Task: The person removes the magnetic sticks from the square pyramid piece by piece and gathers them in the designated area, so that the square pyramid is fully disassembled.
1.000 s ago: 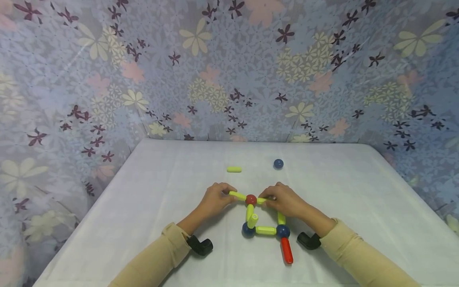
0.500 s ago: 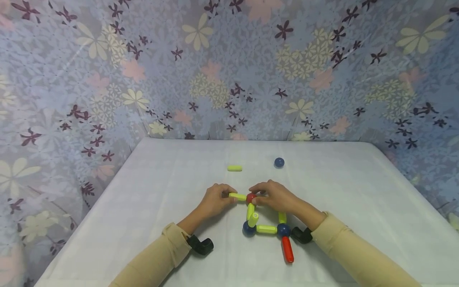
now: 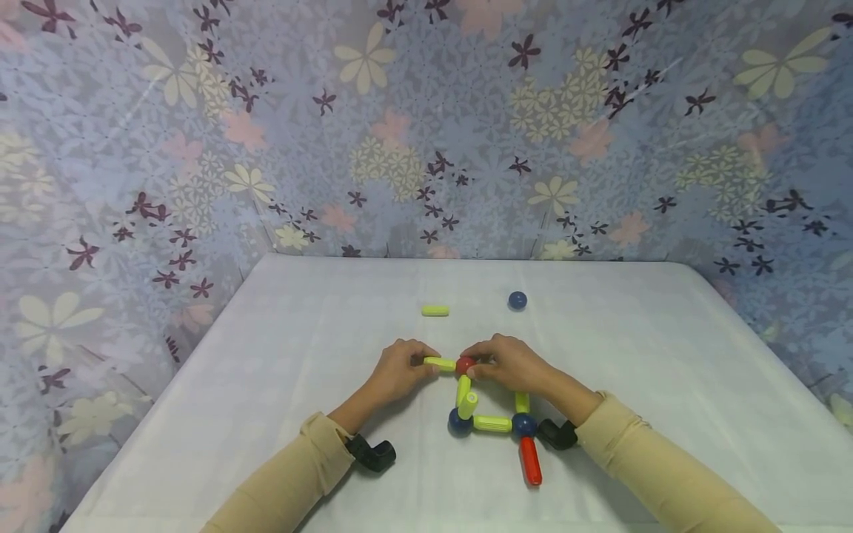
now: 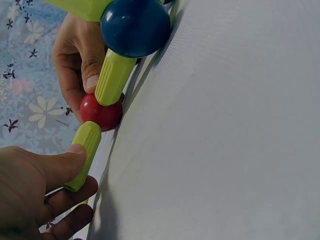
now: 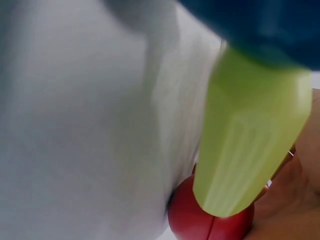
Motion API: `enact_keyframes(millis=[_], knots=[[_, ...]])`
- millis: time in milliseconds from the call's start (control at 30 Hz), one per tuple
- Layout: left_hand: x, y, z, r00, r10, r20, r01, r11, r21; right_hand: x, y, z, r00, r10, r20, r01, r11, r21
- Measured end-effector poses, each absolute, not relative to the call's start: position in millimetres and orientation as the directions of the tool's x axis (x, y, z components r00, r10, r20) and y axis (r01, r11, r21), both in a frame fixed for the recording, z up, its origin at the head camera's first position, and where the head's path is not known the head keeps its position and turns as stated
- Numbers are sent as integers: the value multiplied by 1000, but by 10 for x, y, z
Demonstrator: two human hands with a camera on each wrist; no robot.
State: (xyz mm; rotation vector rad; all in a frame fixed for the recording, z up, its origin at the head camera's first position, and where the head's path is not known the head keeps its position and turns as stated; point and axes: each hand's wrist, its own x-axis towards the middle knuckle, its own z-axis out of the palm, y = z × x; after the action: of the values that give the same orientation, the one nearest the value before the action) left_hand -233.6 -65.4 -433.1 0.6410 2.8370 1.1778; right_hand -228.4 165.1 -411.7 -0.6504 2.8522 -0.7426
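My left hand (image 3: 400, 371) pinches a yellow-green rod (image 3: 440, 363) between thumb and fingers. The rod's other end meets a red ball (image 3: 463, 366), which my right hand (image 3: 514, 366) grips with thumb and fingertips. From that ball another yellow-green rod (image 4: 115, 77) runs to a blue ball (image 3: 460, 421) nearer me, where a further rod (image 3: 469, 405) sticks upward. A yellow-green crosspiece rod (image 3: 493, 424) links it to a second blue ball (image 3: 524, 424). That one bears a red rod (image 3: 530, 460) pointing toward me and a yellow-green rod (image 3: 523, 402) running away, partly hidden behind my right hand.
Beyond the hands lie a loose yellow-green rod (image 3: 435, 311) and a loose blue ball (image 3: 517, 300) on the white-covered table (image 3: 320, 311). A flowered curtain (image 3: 426, 133) hangs behind it. Black wrist mounts (image 3: 373, 454) protrude below both sleeves.
My right hand has shifted left, from the rod on the red ball's right side onto the ball itself. My left hand keeps its pinch on the rod.
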Motion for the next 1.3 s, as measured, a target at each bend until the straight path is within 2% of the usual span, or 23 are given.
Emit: enact_keyframes(millis=[100,300,500,867,1300], knots=[[-2358,-677,-4348,-915,374,153,370,621,691,-2287,1658,-4116,-899,-437,-14,-375,788,-489],[-2437,-761,-4379,-942,277,190,322,578,750,-2289,1670,-4120,-901,-433,-39,-363,798,-482],[-2615,-694,-4388,-933,264,244,359,647,673,-2295,1678,-4117,-897,-440,-37,-370,794,-483],[-3015,-455,-4416,-944,153,291,285,822,493,-2297,1661,-4111,-907,-419,-45,-345,798,-494],[-3228,-366,-4363,-957,79,279,208,859,468,-2268,1654,-4099,-907,-417,-54,-333,791,-514]])
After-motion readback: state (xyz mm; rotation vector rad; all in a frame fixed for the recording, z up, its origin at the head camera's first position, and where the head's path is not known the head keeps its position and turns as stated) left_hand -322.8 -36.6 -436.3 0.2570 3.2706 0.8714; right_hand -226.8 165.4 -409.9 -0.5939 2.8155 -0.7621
